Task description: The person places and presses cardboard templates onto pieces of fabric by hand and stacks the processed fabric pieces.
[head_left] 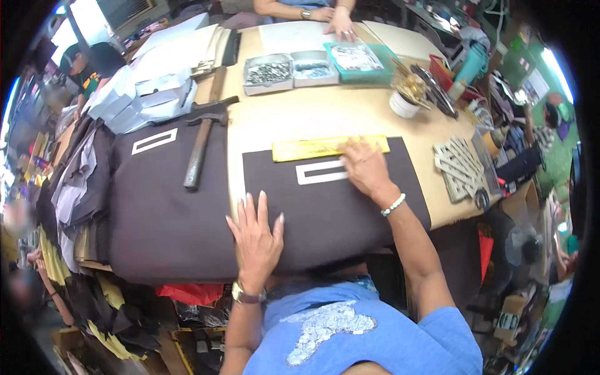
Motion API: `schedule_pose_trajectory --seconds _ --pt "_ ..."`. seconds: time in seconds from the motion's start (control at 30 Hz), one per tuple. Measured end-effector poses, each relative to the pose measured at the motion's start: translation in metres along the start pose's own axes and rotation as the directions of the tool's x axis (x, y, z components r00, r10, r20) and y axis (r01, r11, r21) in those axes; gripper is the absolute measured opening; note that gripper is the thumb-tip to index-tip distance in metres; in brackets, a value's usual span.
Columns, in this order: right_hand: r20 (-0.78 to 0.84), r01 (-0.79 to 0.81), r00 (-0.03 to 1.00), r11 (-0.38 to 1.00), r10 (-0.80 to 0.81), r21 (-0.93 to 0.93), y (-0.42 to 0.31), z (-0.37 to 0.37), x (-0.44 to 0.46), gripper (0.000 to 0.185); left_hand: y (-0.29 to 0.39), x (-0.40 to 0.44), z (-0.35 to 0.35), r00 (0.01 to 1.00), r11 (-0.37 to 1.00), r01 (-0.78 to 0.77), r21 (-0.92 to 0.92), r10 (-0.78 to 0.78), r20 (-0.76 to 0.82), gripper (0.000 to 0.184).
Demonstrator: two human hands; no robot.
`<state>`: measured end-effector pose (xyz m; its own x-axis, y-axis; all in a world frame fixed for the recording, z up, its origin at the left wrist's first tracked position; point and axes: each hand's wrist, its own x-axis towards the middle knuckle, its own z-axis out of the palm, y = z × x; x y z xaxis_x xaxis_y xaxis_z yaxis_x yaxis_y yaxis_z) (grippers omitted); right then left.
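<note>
Dark fabric (pixel 294 231) lies over the near part of the table, and my left hand (pixel 255 240) rests flat on it with the fingers spread. My right hand (pixel 367 165) is on the yellow ruler (pixel 306 149), near its right part, with the fingertips on its surface; the fingers look stretched out. Just below the ruler, a white rectangular frame (pixel 302 174) lies on the fabric, its right end hidden by my right hand. A second white frame (pixel 154 142) lies on the dark fabric at the left. The hammer (pixel 197 153) rests between that frame and my left hand.
Boxes of small metal parts (pixel 269 73) and a teal tray (pixel 369 75) stand at the back. A white cup (pixel 404 106), slotted pieces (pixel 459 165) and scissors (pixel 481 199) are at the right. A co-worker's hands (pixel 339 24) rest across the table.
</note>
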<state>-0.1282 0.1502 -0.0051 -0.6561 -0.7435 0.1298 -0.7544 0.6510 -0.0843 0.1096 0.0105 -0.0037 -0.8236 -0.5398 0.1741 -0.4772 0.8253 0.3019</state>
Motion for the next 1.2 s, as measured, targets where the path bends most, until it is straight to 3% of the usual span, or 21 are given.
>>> schedule_pose_trajectory --seconds 0.03,0.2,0.3,0.37,0.43,0.5,0.57,0.6,0.63,0.67,0.7,0.73,0.8,0.9,0.93,1.0,1.03,1.07,1.13,1.17,1.2 --pt "0.127 -0.006 0.992 0.997 -0.003 0.076 -0.011 0.004 0.015 0.038 0.003 -0.005 -0.001 0.998 0.997 0.062 -0.042 -0.061 0.008 0.061" --pt "-0.067 -0.079 0.995 0.997 0.077 -0.026 0.008 0.034 0.104 0.047 0.005 -0.017 0.019 0.996 0.996 0.087 -0.013 -0.088 -0.035 0.058" --pt "-0.215 -0.101 0.969 0.990 0.121 0.099 0.031 0.020 0.100 0.052 0.003 -0.013 0.016 0.997 0.997 0.073 -0.008 -0.073 -0.014 0.057" --pt "-0.193 -0.214 0.956 0.975 0.221 0.058 0.050 0.005 0.054 0.059 0.004 -0.012 0.017 0.998 0.998 0.059 -0.011 -0.059 0.004 0.056" --pt "-0.154 -0.483 0.868 0.874 0.472 -0.042 0.048 -0.021 -0.007 0.065 0.002 -0.012 0.019 0.999 0.999 0.031 -0.021 -0.031 0.014 0.053" --pt "-0.212 -0.612 0.782 0.787 0.586 -0.084 0.076 -0.004 -0.066 0.065 0.000 -0.013 0.025 1.000 0.997 -0.016 -0.072 0.017 0.008 0.051" --pt "-0.185 -0.628 0.745 0.767 0.641 0.132 0.098 0.006 -0.107 0.057 0.002 -0.014 0.023 0.999 0.989 -0.035 -0.142 0.031 -0.026 0.047" --pt "-0.312 -0.514 0.694 0.750 0.649 0.415 0.096 0.014 -0.114 0.040 0.006 -0.013 0.018 1.000 0.939 -0.017 -0.344 0.017 -0.002 0.047" --pt "-0.319 -0.398 0.784 0.825 0.533 0.402 0.101 0.013 -0.119 0.025 0.008 -0.014 0.010 1.000 0.852 0.003 -0.524 0.004 0.011 0.047" --pt "-0.163 -0.469 0.758 0.701 0.632 0.537 0.093 0.003 -0.114 0.020 0.009 -0.015 -0.001 1.000 0.735 0.013 -0.678 -0.003 0.016 0.047" --pt "-0.168 -0.392 0.773 0.669 0.612 0.632 0.092 0.000 -0.108 0.013 0.010 -0.015 -0.019 1.000 0.675 0.007 -0.738 -0.022 -0.011 0.051" --pt "-0.094 -0.284 0.789 0.495 0.608 0.821 0.089 -0.005 -0.099 0.010 0.007 -0.018 -0.036 0.997 0.608 0.022 -0.793 -0.068 -0.024 0.053" --pt "-0.145 -0.034 0.833 0.312 0.534 0.950 0.033 -0.048 -0.060 0.012 -0.008 -0.023 -0.079 0.972 0.530 0.020 -0.848 -0.210 -0.108 0.055" --pt "-0.219 0.136 0.904 0.238 0.368 0.962 -0.016 -0.081 -0.014 0.014 -0.042 -0.030 -0.150 0.812 0.650 -0.096 -0.754 -0.387 -0.437 0.062" --pt "-0.293 0.219 0.910 0.261 0.292 0.940 -0.031 -0.088 0.001 0.012 -0.056 -0.028 -0.173 0.736 0.721 -0.163 -0.673 -0.365 -0.570 0.063" --pt "-0.307 0.301 0.935 0.059 0.176 0.952 -0.066 -0.097 0.029 0.010 -0.091 -0.025 -0.223 0.688 0.882 -0.193 -0.430 -0.191 -0.700 0.062" --pt "-0.382 0.374 0.918 0.083 0.107 0.924 -0.084 -0.100 0.044 0.007 -0.103 -0.019 -0.243 0.680 0.876 -0.203 -0.438 -0.196 -0.707 0.061" --pt "-0.395 0.393 0.905 0.046 0.160 0.919 -0.114 -0.108 0.053 0.019 -0.115 -0.011 -0.259 0.673 0.869 -0.213 -0.447 -0.201 -0.712 0.061" --pt "-0.418 0.420 0.903 -0.007 0.099 0.907 -0.146 -0.099 0.075 0.034 -0.151 0.007 -0.278 0.709 0.958 -0.109 -0.266 -0.112 -0.697 0.060" --pt "-0.350 0.356 0.933 -0.077 0.081 0.931 -0.161 -0.088 0.083 0.041 -0.173 0.015 -0.282 0.727 0.984 -0.058 -0.171 -0.076 -0.682 0.059" --pt "-0.432 0.433 0.900 -0.011 0.051 0.901 -0.171 -0.067 0.097 0.047 -0.202 0.021 -0.283 0.761 0.999 0.021 -0.049 -0.048 -0.647 0.059"
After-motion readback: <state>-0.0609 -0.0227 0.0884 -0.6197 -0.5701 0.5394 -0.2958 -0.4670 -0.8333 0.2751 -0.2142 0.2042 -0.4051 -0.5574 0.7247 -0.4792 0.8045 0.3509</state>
